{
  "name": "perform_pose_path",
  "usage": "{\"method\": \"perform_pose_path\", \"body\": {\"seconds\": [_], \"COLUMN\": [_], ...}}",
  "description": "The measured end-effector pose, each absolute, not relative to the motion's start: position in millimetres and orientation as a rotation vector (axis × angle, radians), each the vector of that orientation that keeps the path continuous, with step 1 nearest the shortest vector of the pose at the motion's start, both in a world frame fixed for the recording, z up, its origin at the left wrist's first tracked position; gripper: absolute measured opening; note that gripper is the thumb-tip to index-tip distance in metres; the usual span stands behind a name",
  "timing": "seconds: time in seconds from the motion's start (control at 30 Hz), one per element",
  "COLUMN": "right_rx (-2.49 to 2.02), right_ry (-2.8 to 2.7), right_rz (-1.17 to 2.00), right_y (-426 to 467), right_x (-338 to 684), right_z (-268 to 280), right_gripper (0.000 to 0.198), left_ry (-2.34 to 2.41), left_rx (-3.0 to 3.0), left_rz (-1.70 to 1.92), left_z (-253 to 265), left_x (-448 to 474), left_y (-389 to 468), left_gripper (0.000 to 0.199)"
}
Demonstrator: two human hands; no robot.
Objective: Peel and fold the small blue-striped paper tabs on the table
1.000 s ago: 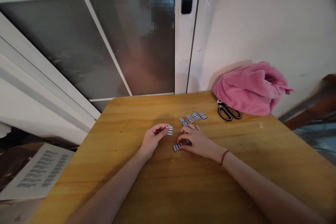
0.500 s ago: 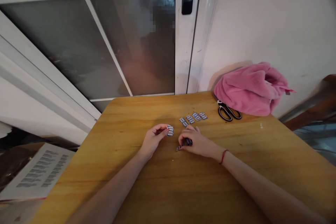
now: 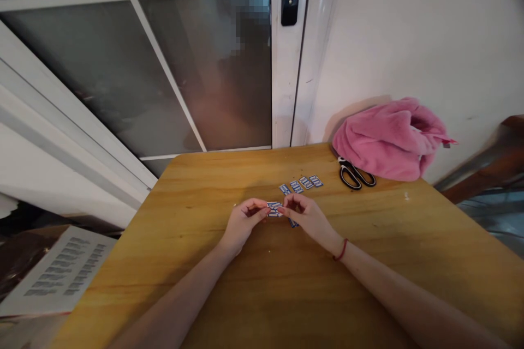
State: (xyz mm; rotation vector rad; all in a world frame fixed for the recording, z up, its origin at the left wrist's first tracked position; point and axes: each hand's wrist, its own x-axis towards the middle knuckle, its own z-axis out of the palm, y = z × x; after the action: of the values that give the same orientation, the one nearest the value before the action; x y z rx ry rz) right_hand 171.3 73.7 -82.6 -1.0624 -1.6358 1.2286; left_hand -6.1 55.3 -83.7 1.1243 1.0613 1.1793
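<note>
Left hand (image 3: 240, 223) pinches small blue-and-white cards (image 3: 273, 209) between thumb and fingers, just above the table (image 3: 262, 294). Right hand (image 3: 308, 218) meets it from the other side, thumb and fingertips closed on the near edge of the same cards; how many lie in the grip cannot be told, since they overlap and the fingers cover part. Hands are near each other, the cards bridging the gap between them. State of the work, judged from the layout: partway. Done: several cards are off the table and held together, edges not squared, some askew. Left: a row (image 3: 305, 182) of at least four more lies flat beyond the grip and to its right, untouched apart from the end nearest the right hand, where contact is unclear. One further piece, a loose card (image 3: 293, 223), lies under the right hand, partly hidden; whether it is single or stacked cannot be told. Scissors (image 3: 355, 175) rest farther right of the grip, past the row, partly under a pink bag (image 3: 388, 142); neither hand is near them.
</note>
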Motion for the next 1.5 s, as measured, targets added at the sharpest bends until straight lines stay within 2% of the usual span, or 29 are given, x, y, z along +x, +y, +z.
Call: {"method": "perform_pose_path", "body": {"seconds": [0.33, 0.5, 0.57, 0.63, 0.73, 1.03, 1.07, 1.17, 1.23, 1.5], "right_rx": [-1.072, -1.068, -1.199, -1.336, -1.413, -1.258, -1.269, -1.333, -1.296, -1.104], "right_ry": [-1.692, -2.002, -2.165, -2.331, -2.455, -2.46, -2.432, -2.353, -2.373, -2.46], "right_rz": [1.144, 1.031, 0.761, 0.443, 0.267, 0.729, 0.728, 0.635, 0.642, 0.818], "right_y": [67.1, 78.5, 83.1, 84.6, 82.2, 90.0, 90.5, 89.3, 86.7, 75.2], "right_x": [164.8, 184.8, 194.1, 200.0, 202.3, 207.0, 207.2, 206.0, 203.6, 193.5], "right_z": [-89.8, -77.3, -71.3, -67.1, -64.9, -76.4, -77.6, -78.9, -78.3, -72.7], "right_gripper": [0.027, 0.039, 0.042, 0.035, 0.035, 0.006, 0.009, 0.039, 0.051, 0.032], "left_ry": [1.012, 1.063, 1.078, 1.081, 1.06, 1.054, 1.051, 1.047, 1.036, 0.999], "left_rx": [1.188, 1.168, 1.136, 1.11, 1.091, 1.104, 1.104, 1.111, 1.116, 1.128], "left_rz": [1.096, 1.169, 1.211, 1.246, 1.279, 1.246, 1.243, 1.24, 1.239, 1.226], "left_z": [-79.2, -81.3, -82.8, -83.7, -83.8, -83.9, -84.1, -84.6, -84.7, -83.7], "left_x": [-4.5, -4.9, -6.4, -8.1, -9.5, -9.1, -9.2, -9.4, -9.5, -9.9], "left_y": [50.2, 53.5, 56.1, 58.6, 60.7, 59.9, 60.0, 60.1, 60.1, 59.4], "left_gripper": [0.016, 0.018, 0.019, 0.02, 0.02, 0.022, 0.022, 0.021, 0.02, 0.023]}}
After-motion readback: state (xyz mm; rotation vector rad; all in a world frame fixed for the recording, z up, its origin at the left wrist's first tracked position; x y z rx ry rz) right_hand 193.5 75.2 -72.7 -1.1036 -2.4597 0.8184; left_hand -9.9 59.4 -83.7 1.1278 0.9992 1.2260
